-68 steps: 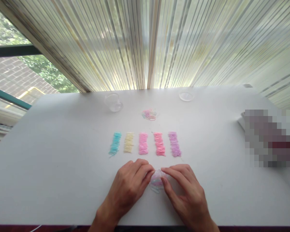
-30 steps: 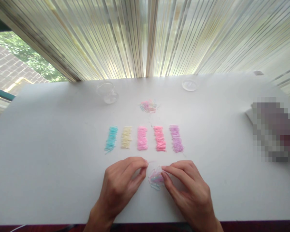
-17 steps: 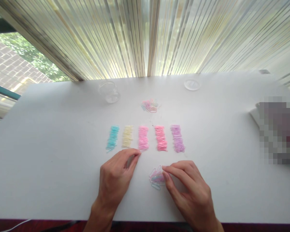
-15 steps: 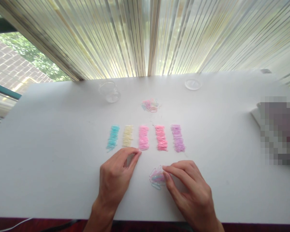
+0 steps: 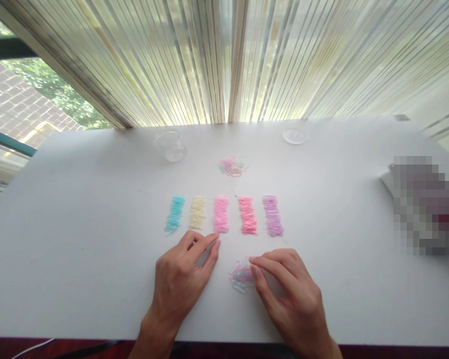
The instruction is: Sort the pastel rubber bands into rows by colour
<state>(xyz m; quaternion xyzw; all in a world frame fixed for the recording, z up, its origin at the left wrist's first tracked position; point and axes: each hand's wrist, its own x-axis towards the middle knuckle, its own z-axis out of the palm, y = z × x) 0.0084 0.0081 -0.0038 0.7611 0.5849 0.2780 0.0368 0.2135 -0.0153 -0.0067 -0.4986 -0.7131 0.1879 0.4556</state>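
Note:
My left hand (image 5: 185, 274) is at the near end of a row of light pink elastic bands (image 5: 221, 214). Its thumb and forefinger are slightly apart, with nothing visible between them. My right hand (image 5: 294, 294) rests at the right edge of a small loose pile of mixed pastel elastic bands (image 5: 241, 275), its forefinger and thumb tips touching the pile with a narrow gap between them. Beside the pink row lie stacked rows of turquoise bands (image 5: 175, 214), pale yellow bands (image 5: 197, 213), coral pink bands (image 5: 248, 215) and purple bands (image 5: 273, 215).
Farther back on the white table (image 5: 78, 209) lies another mixed heap of bands (image 5: 232, 166). A clear round container (image 5: 171, 145) stands behind to the left, and a clear lid (image 5: 295, 135) to the right. A pixelated object (image 5: 426, 204) sits at the far right. Blinds (image 5: 224, 60) hang behind.
My left thumb and forefinger have parted from a pinch at the near end of the light pink row. My right hand stays at the loose pile. The view has shifted slightly.

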